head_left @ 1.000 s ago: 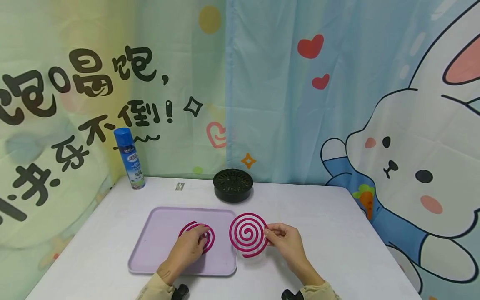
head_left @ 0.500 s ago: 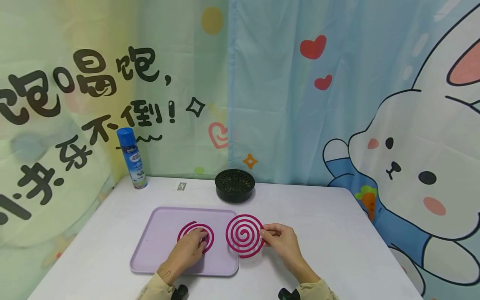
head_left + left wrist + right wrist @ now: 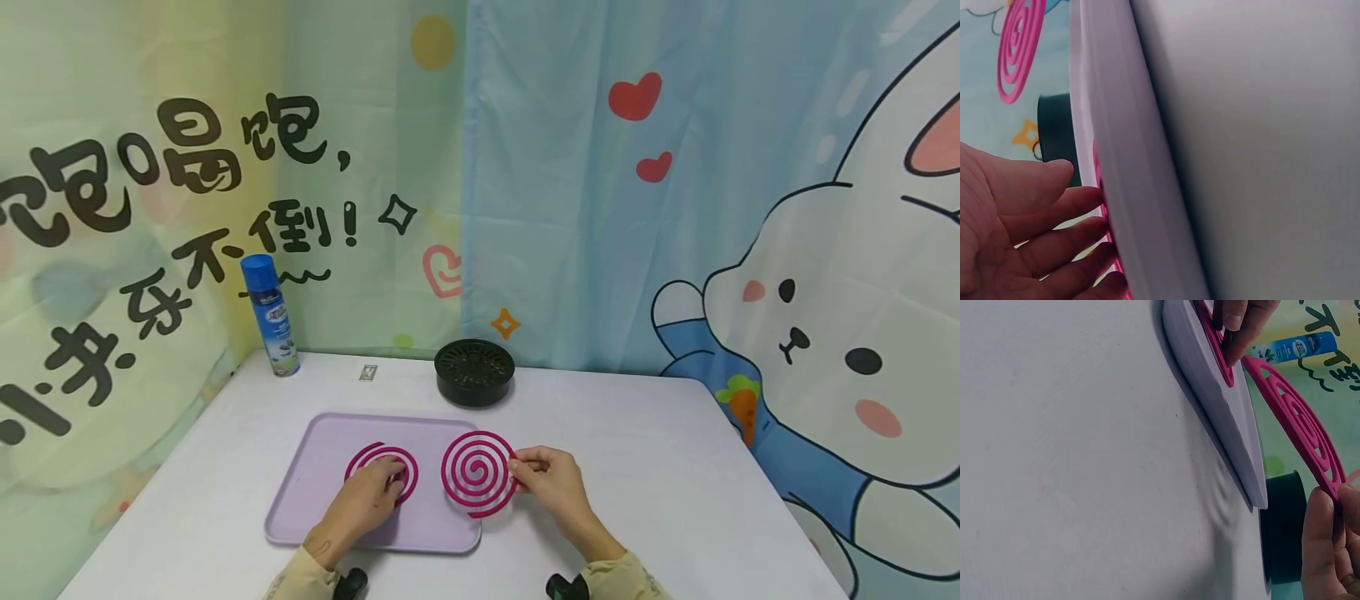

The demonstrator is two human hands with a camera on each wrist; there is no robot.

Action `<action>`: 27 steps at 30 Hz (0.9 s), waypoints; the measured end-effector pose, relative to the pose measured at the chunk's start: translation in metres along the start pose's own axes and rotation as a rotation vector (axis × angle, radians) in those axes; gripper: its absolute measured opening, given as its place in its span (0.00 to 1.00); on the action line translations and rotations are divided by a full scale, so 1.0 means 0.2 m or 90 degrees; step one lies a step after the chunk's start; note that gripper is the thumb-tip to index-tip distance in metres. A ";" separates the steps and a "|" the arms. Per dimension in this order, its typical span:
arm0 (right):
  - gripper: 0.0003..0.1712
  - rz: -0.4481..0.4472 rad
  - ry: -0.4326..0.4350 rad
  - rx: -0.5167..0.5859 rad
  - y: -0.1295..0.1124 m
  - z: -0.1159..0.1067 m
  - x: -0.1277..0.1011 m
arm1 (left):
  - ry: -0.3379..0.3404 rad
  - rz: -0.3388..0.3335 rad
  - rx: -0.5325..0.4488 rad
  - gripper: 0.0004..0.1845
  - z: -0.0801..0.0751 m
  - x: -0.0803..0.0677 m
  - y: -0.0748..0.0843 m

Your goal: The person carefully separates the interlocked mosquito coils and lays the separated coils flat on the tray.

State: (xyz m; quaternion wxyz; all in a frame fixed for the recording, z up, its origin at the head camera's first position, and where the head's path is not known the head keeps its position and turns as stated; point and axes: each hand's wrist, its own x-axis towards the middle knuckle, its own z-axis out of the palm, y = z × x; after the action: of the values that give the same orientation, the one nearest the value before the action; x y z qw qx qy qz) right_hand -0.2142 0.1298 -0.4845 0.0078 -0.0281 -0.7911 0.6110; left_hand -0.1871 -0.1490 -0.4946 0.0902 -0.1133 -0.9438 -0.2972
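1. Above the right edge of the lilac tray [image 3: 300, 492]: raised pink spiral coil [image 3: 477, 473], tilted, clear of the desk [image 3: 660, 467], pinched at its right rim by thumb and fingertips of the right hand [image 3: 547, 482].
2. On the tray, left of that coil: second pink coil [image 3: 381, 467], lying flat, pressed down by the nearly straight fingers of the left hand [image 3: 363, 502]; fingertips [image 3: 1094, 199] seen touching pink behind the tray's rim in the left wrist view.
3. Beyond both coils, near the desk's far edge: round black slotted holder [image 3: 475, 372], well apart from the hands.
4. Left of the holder: small printed tag [image 3: 367, 372], then blue spray can [image 3: 270, 317], upright in the far left corner.
5. Behind the desk: cartoon curtain [image 3: 675, 208] with rabbit, hearts and black lettering.
6. At the bottom edge: beige sleeves [image 3: 300, 583] on both wrists.
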 end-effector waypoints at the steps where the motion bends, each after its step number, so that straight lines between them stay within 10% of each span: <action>1: 0.10 -0.001 -0.001 -0.003 0.00 0.01 0.00 | 0.000 -0.004 -0.003 0.14 -0.01 0.00 -0.01; 27: 0.10 -0.019 -0.045 0.010 0.05 0.16 0.04 | 0.011 -0.072 -0.026 0.13 -0.08 -0.01 -0.11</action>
State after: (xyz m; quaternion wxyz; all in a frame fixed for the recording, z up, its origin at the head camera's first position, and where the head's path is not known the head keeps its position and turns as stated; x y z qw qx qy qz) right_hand -0.2231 0.1020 -0.5029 -0.0106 0.0056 -0.7866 0.6173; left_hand -0.1905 -0.1769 -0.4941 0.0786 -0.0589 -0.9416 -0.3221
